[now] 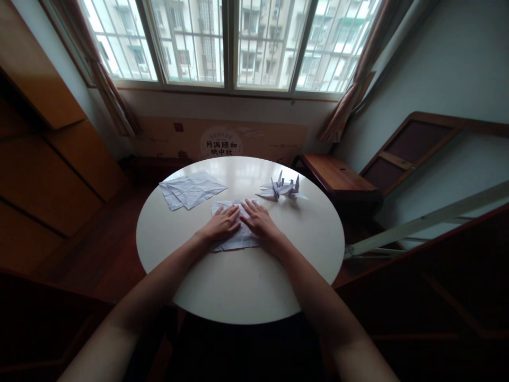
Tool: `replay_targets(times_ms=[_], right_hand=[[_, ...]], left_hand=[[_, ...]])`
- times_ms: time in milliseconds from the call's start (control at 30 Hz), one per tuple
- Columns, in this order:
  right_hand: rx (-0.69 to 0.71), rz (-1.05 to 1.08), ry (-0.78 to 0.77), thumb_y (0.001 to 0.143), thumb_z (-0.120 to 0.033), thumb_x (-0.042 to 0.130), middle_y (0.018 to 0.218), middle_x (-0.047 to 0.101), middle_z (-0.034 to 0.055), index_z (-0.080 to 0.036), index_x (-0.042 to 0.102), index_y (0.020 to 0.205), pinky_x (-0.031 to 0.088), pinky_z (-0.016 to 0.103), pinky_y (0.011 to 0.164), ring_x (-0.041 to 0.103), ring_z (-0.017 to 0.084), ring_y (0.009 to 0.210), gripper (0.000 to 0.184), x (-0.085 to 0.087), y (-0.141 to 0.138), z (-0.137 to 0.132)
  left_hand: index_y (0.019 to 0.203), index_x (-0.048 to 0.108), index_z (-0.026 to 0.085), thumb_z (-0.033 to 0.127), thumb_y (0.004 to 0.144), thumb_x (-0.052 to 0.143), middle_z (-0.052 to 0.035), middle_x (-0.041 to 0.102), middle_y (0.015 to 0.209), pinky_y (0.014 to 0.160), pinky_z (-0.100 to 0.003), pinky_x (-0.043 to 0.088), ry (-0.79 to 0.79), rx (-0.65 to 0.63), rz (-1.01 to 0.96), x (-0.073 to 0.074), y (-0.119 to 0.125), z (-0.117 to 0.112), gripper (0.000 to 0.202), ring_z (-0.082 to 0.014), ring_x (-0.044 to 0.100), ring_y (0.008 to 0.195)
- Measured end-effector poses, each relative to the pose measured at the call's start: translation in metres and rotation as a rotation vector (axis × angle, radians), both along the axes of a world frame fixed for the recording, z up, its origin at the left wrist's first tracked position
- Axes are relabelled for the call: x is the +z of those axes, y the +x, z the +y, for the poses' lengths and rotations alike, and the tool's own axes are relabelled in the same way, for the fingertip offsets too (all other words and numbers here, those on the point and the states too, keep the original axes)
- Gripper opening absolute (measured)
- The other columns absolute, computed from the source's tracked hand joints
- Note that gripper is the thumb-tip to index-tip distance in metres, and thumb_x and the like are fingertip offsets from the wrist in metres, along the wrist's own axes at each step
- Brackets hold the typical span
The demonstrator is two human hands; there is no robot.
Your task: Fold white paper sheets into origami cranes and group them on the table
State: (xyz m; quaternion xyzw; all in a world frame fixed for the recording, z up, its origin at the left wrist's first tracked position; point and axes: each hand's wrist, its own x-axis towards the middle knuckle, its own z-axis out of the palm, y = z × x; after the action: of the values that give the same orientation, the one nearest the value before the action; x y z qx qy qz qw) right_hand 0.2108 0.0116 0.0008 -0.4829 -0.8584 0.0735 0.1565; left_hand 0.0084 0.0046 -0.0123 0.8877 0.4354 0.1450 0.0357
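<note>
My left hand [222, 224] and my right hand [258, 218] lie flat, fingers stretched out, side by side on a creased white sheet of paper [238, 241] in the middle of a round white table [238, 286]. Both hands press down on the sheet and cover most of it. Folded paper cranes [281, 189] stand just beyond my right hand, to the right. A small stack of creased paper sheets [191, 189] lies beyond my left hand, to the left.
A wooden chair or bench [336, 178] stands right of the table by the wall. Behind the table a cardboard panel with printed characters [221, 142] leans under a barred window [230, 42]. Wooden cabinets [43, 159] are on the left.
</note>
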Motion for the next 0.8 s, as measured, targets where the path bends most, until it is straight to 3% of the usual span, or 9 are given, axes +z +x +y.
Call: replay_targets(times_ms=[100, 200, 333, 500, 633, 800], right_hand=[[-0.013, -0.131, -0.12, 0.094, -0.061, 0.03, 0.159, 0.023, 0.0068, -0.026, 0.03, 0.15, 0.009, 0.05, 0.118, 0.018, 0.027, 0.147, 0.066, 0.0, -0.007, -0.006], [-0.154, -0.15, -0.172, 0.093, -0.065, 0.026, 0.16, 0.017, 0.0092, -0.021, 0.027, 0.151, 0.005, 0.053, 0.117, 0.012, 0.029, 0.148, 0.073, 0.0, 0.001, -0.003], [-0.275, -0.138, -0.199, 0.093, -0.063, 0.031, 0.16, 0.015, 0.0104, -0.019, 0.027, 0.151, 0.003, 0.055, 0.117, 0.009, 0.031, 0.148, 0.073, -0.001, 0.014, 0.002], [-0.298, -0.046, -0.093, 0.095, -0.053, 0.036, 0.153, 0.034, 0.0152, -0.015, 0.038, 0.145, 0.016, 0.049, 0.115, 0.026, 0.031, 0.142, 0.063, -0.002, 0.019, 0.001], [-0.42, 0.019, -0.03, 0.092, -0.054, 0.045, 0.14, 0.048, 0.0169, -0.015, 0.053, 0.133, 0.031, 0.043, 0.106, 0.04, 0.032, 0.129, 0.058, 0.002, 0.025, 0.002], [-0.42, 0.009, -0.076, 0.081, -0.063, 0.055, 0.135, 0.048, 0.0143, -0.021, 0.061, 0.124, 0.032, 0.047, 0.102, 0.04, 0.035, 0.124, 0.06, 0.006, 0.028, 0.001]], left_hand=[[0.148, 0.032, 0.012, 0.049, 0.095, 0.034, -0.0179, 0.03, 0.155, 0.117, -0.049, 0.012, -0.112, 0.062, 0.046, 0.001, -0.001, 0.001, 0.065, -0.028, 0.025, 0.145], [0.149, 0.03, 0.011, 0.06, 0.091, 0.036, -0.0192, 0.024, 0.156, 0.117, -0.051, 0.007, -0.18, 0.185, 0.07, 0.006, -0.008, 0.001, 0.077, -0.0302, 0.02, 0.146], [0.148, 0.03, 0.011, 0.057, 0.092, 0.035, -0.0193, 0.022, 0.157, 0.115, -0.057, 0.006, -0.2, 0.347, 0.072, 0.01, -0.022, 0.003, 0.073, -0.0323, 0.019, 0.146], [0.139, 0.045, 0.014, 0.046, 0.094, 0.039, -0.0187, 0.041, 0.148, 0.112, -0.055, 0.021, -0.055, 0.528, -0.031, 0.015, -0.035, 0.003, 0.055, -0.0341, 0.033, 0.139], [0.124, 0.059, 0.015, 0.047, 0.09, 0.047, -0.0187, 0.063, 0.12, 0.096, -0.047, 0.042, -0.011, 0.687, -0.112, 0.024, -0.041, 0.001, 0.048, -0.0346, 0.057, 0.113], [0.118, 0.062, 0.017, 0.052, 0.084, 0.054, -0.0088, 0.069, 0.092, 0.079, -0.032, 0.049, -0.179, 0.553, -0.299, 0.025, -0.041, 0.005, 0.049, -0.0243, 0.065, 0.086]])
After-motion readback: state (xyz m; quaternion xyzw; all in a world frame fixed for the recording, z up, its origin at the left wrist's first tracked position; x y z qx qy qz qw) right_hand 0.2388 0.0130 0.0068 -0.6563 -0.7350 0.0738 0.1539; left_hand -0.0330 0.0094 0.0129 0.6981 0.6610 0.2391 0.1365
